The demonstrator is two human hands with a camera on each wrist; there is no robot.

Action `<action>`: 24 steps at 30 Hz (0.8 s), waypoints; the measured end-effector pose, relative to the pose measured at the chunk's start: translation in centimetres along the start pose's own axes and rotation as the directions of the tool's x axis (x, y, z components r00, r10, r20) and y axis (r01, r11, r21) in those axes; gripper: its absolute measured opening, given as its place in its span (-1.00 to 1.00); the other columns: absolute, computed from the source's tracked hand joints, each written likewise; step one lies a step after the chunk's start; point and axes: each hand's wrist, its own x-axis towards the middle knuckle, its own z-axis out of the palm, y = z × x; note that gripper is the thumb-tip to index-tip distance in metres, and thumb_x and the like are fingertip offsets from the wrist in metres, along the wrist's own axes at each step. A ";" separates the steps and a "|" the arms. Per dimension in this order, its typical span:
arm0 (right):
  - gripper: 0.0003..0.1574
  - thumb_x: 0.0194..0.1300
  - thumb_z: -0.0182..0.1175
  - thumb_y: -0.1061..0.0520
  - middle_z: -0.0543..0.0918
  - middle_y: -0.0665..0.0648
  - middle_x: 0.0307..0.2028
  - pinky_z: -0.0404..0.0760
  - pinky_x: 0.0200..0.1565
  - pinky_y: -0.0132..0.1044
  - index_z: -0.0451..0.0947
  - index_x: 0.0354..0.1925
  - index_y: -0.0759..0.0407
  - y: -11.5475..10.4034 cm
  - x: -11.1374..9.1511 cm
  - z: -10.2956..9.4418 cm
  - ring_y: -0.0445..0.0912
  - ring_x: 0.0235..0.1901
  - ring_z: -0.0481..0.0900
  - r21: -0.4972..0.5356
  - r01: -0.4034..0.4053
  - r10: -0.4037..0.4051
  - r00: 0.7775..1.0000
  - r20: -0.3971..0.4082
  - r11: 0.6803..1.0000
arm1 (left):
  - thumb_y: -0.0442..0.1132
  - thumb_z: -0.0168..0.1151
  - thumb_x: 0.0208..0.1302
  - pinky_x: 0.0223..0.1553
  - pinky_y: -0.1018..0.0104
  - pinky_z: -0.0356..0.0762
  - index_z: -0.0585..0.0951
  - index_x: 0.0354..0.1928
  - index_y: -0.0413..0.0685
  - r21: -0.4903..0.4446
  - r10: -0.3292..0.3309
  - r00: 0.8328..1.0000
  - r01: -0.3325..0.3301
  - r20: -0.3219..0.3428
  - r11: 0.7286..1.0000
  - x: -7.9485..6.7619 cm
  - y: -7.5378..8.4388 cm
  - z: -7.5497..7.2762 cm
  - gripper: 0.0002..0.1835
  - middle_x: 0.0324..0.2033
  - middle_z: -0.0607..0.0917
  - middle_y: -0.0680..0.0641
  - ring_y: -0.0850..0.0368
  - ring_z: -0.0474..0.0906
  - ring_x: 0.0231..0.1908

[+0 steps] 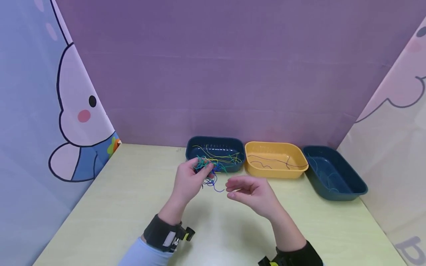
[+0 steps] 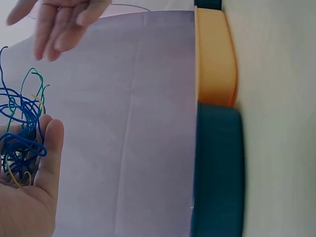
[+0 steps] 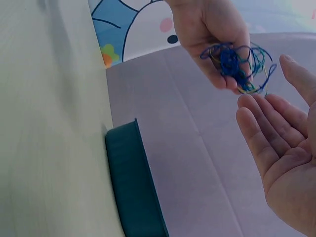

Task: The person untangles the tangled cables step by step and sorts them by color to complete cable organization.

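Head view gives us the left hand (image 1: 188, 181) over the desk (image 1: 106, 207), its fingers curled round a tangle of strands (image 3: 229, 60) in blue, green and yellow, a hold that probably lets the loose ends stick out toward the right hand (image 1: 257, 194), whose fingers are relaxed and grip nothing. Beyond them we see the left dark tray (image 1: 216, 141), the yellow tray (image 1: 276, 173) and the right dark tray (image 1: 336, 195), each with thin strands inside, presumably set there to stay within reach without crowding both hands
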 end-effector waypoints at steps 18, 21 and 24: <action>-0.86 0.17 0.20 0.24 0.67 0.31 -0.40 0.65 -0.28 -0.20 0.60 -0.26 0.26 0.0 0.2 1.7 0.12 -0.41 0.63 -0.072 -0.074 0.076 0.997 0.032 0.995 | -0.08 0.21 0.20 -0.44 0.20 0.62 0.60 -0.33 0.02 0.051 -0.001 1.000 0.000 0.010 0.999 -0.5 -0.8 0.8 -0.86 -0.45 0.69 -0.06 0.12 0.62 -0.46; -0.85 0.19 0.18 0.24 0.67 0.32 -0.39 0.65 -0.28 -0.19 0.59 -0.24 0.27 0.0 0.2 1.6 0.10 -0.42 0.63 -0.065 -0.060 0.061 0.998 0.012 0.996 | -0.08 0.21 0.20 -0.60 0.23 0.55 0.60 -0.34 0.06 0.070 -0.002 1.000 0.001 0.015 0.998 -0.6 -0.7 0.8 -0.88 -0.48 0.68 -0.03 0.14 0.61 -0.46; -0.85 0.23 0.15 0.24 0.66 0.33 -0.36 0.65 -0.27 -0.17 0.58 -0.23 0.28 0.1 0.3 1.5 0.09 -0.40 0.63 -0.042 -0.064 0.063 0.998 -0.006 0.997 | -0.05 0.20 0.21 -0.75 0.24 0.40 0.61 -0.34 0.08 0.088 -0.012 1.000 0.010 0.025 0.996 -0.7 -0.6 0.8 -0.87 -0.51 0.68 -0.02 0.10 0.59 -0.50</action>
